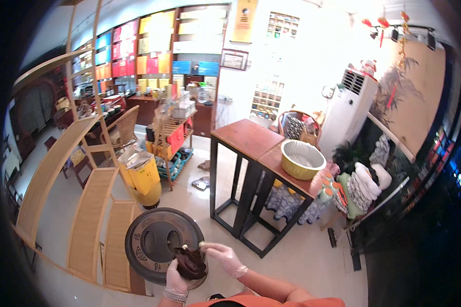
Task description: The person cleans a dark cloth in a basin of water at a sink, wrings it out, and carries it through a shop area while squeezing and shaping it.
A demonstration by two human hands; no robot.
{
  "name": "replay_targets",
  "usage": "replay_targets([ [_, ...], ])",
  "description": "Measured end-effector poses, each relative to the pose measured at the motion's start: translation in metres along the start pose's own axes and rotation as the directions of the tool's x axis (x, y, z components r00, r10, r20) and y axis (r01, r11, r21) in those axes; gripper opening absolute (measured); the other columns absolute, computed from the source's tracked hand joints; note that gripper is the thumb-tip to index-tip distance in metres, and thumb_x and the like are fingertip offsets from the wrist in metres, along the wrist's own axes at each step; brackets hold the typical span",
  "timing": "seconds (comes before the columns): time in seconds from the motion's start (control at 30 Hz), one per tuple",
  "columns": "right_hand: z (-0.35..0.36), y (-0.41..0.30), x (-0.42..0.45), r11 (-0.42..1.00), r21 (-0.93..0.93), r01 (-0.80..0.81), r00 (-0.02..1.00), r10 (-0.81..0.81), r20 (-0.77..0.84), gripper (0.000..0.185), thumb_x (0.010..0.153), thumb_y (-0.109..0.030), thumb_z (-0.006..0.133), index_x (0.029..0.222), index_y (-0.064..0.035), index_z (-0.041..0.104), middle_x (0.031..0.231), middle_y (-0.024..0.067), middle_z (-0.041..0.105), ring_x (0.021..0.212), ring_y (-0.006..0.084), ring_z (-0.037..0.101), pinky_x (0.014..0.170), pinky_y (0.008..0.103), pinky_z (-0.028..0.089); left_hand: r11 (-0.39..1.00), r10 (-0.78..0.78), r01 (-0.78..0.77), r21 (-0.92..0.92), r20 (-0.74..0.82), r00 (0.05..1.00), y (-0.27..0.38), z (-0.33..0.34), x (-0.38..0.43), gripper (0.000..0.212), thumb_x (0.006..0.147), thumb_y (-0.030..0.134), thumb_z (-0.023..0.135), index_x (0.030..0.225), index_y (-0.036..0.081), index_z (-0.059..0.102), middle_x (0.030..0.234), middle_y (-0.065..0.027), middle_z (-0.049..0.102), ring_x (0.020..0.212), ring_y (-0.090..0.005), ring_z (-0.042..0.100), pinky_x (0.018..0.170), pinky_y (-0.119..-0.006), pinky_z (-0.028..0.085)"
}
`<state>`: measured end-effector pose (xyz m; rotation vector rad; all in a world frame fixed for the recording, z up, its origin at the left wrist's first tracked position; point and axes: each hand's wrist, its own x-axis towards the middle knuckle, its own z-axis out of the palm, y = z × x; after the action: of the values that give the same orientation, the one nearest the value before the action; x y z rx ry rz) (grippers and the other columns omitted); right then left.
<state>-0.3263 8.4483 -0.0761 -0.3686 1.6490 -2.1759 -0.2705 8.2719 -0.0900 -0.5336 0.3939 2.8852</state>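
My left hand point(176, 279), in a thin clear glove, holds a dark brown, glossy bundle point(191, 264), perhaps cloth or a bag, from its left side. A small pale piece point(184, 246) sits at the bundle's top edge. To the right, my right hand point(224, 258), gloved too, reaches leftward with its fingertips together on a small pale thing point(202, 244), just above the bundle's right edge. What this small thing is, I cannot tell. Beneath both hands stands a round dark lid or drum top point(138, 245) with raised patterns and two oval hollows.
Tall tables with black metal frames point(249, 134) stand ahead, one bearing a gold foil basin point(301, 172). A light wooden shelf frame point(92, 226) rises at left, beside a yellow bin point(142, 176). Piled cloths point(363, 188) lie at right. A slatted rack point(169, 153) stands further back.
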Motion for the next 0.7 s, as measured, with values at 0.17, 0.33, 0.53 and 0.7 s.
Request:
replay_targets([
  [0.17, -0.022, 0.025, 0.007, 0.606, 0.504, -0.615, 0.789, 0.487, 0.375, 0.062, 0.088, -0.054, 0.034, 0.134, -0.0135, 0.033, 0.133, 0.0060, 0.039, 0.121, 0.0203, 0.037, 0.101, 0.0380, 0.029, 0.796, 0.180, -0.278, 0.537, 0.228, 0.957, -0.032, 0.072, -0.022, 0.040, 0.084, 0.012, 0.046, 0.123, 0.003, 0.043, 0.113, -0.0140, 0.052, 0.101, -0.0247, 0.054, 0.087, -0.037, 0.044],
  [0.33, -0.004, 0.018, 0.026, 0.417, 0.635, -0.651, 0.750, 0.220, 0.624, 0.053, 0.090, -0.046, 0.037, 0.130, -0.0120, 0.037, 0.130, 0.0104, 0.043, 0.118, 0.0255, 0.041, 0.102, 0.0399, 0.029, -0.842, 0.308, -0.124, 0.526, 0.656, 0.690, 0.002, 0.086, -0.042, 0.067, 0.065, 0.031, 0.069, 0.121, 0.002, 0.046, 0.126, -0.0262, 0.038, 0.103, -0.0384, 0.048, 0.088, -0.041, 0.040],
  [0.53, -0.070, 0.024, 0.036, 0.733, 0.412, -0.542, 0.839, 0.449, 0.307, 0.030, 0.079, -0.014, 0.044, 0.104, -0.0010, 0.056, 0.104, 0.0116, 0.057, 0.094, 0.0277, 0.054, 0.083, 0.0410, 0.043, -0.551, 0.654, -0.108, 0.828, 0.508, 0.561, 0.035, 0.052, -0.079, 0.038, 0.082, 0.023, 0.057, 0.117, 0.009, 0.052, 0.119, -0.0109, 0.053, 0.106, -0.0297, 0.051, 0.093, -0.037, 0.040],
  [0.7, -0.163, 0.059, 0.056, 0.832, 0.035, -0.554, 0.786, 0.509, 0.350, 0.025, 0.079, -0.016, 0.047, 0.098, -0.0051, 0.058, 0.097, 0.0165, 0.059, 0.086, 0.0318, 0.056, 0.072, 0.0405, 0.045, -0.210, 0.857, -0.020, 0.978, 0.194, 0.477, -0.012, 0.065, -0.101, 0.031, 0.085, 0.031, 0.050, 0.106, 0.009, 0.060, 0.106, -0.0111, 0.060, 0.096, -0.0291, 0.056, 0.084, -0.035, 0.044],
])
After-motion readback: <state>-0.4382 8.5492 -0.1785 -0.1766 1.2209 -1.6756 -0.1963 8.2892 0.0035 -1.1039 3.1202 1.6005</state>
